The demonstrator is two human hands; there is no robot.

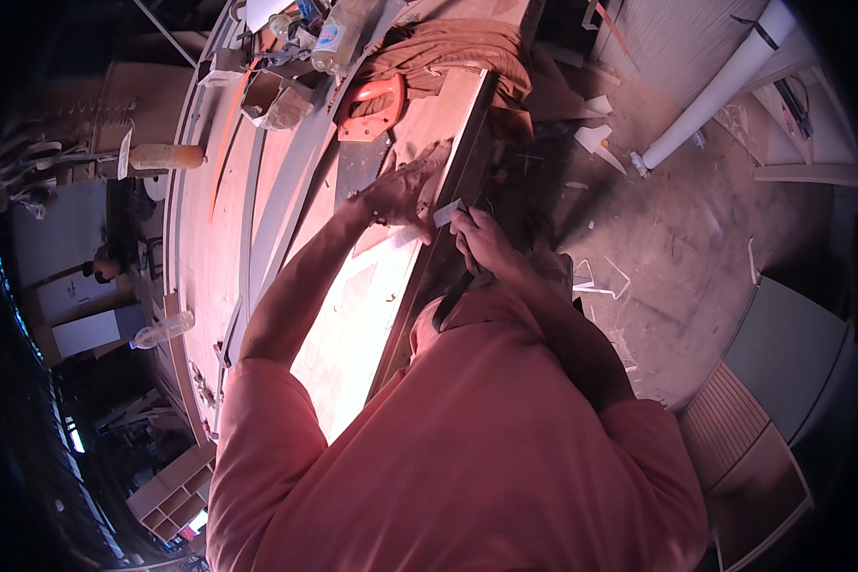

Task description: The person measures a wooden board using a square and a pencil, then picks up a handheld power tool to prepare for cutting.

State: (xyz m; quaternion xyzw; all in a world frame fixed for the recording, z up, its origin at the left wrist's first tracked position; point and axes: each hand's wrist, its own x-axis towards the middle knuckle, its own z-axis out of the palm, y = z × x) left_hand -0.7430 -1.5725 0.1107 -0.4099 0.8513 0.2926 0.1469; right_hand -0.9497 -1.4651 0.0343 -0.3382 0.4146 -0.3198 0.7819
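My left hand (402,197) lies over the long wooden workbench top (348,319) near its right edge, its fingers spread. Just right of that edge, my right hand (483,240) is closed around a small pale flat piece (447,213). One end of this piece sticks out toward my left hand; whether it is wood or metal I cannot tell. Beyond my left hand rests a handsaw with an orange handle (387,121), its blade (357,170) partly hidden by my left hand and wrist.
A crumpled brown cloth (448,55) lies at the bench's far end. Bottles, including a clear one (165,329), and a torn cardboard box (276,100) sit to the left. Offcuts (596,138) litter the floor at right, near a white pipe (720,86) and cabinets (782,348).
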